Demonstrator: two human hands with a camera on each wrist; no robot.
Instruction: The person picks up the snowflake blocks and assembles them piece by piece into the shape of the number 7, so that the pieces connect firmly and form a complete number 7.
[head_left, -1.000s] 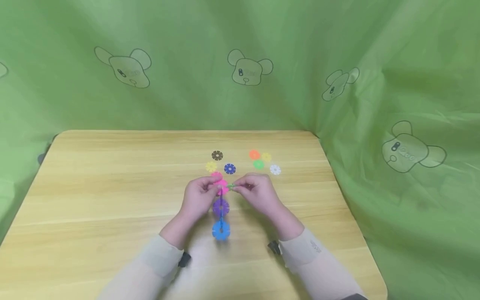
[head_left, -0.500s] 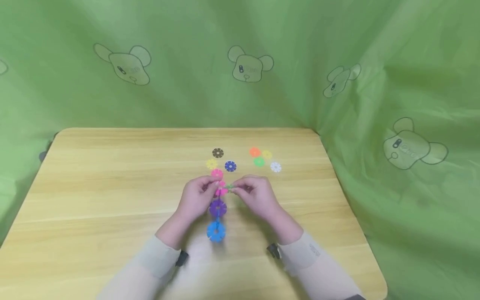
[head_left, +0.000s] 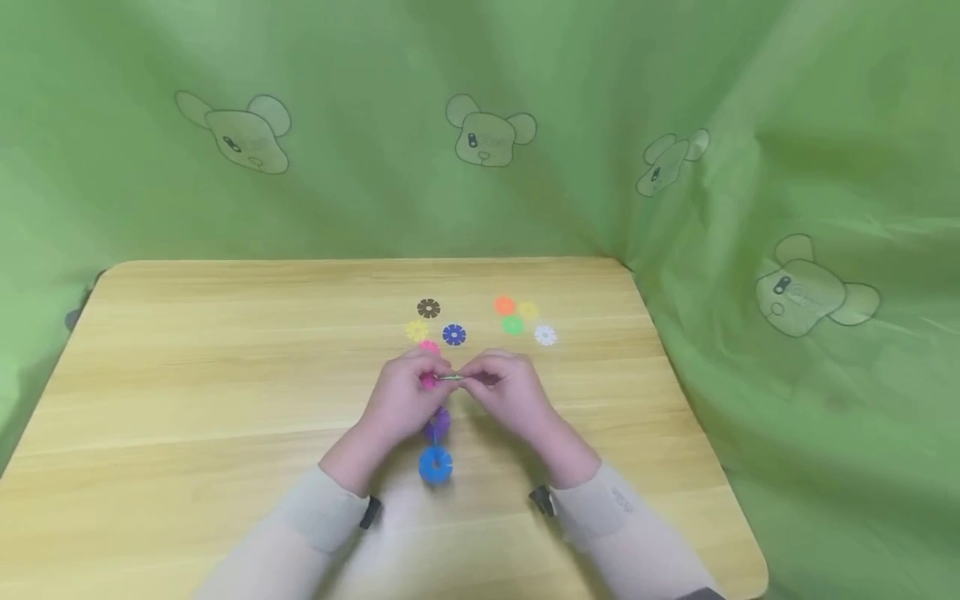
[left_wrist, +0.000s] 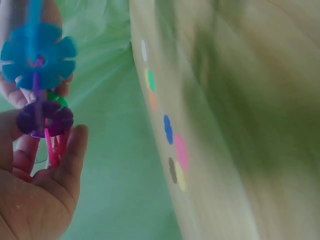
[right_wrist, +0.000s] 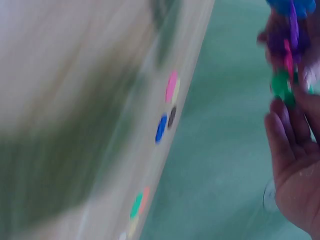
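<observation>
A blue, purple and pink chain of round notched plastic discs [head_left: 438,427] is pinched above a wood-grain table [head_left: 225,375] by a person's left hand [head_left: 401,396]. The right hand [head_left: 513,393] pinches a green notched plastic disc [head_left: 450,377].

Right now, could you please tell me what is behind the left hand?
In the head view, a pink disc on the table shows past the left hand, its near part covered.

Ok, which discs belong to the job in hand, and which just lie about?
In use: chain of blue, purple and pink discs; held green disc.

Lying about: brown disc; navy disc; orange disc; white disc; loose green disc; loose pink disc; two yellow discs.
</observation>
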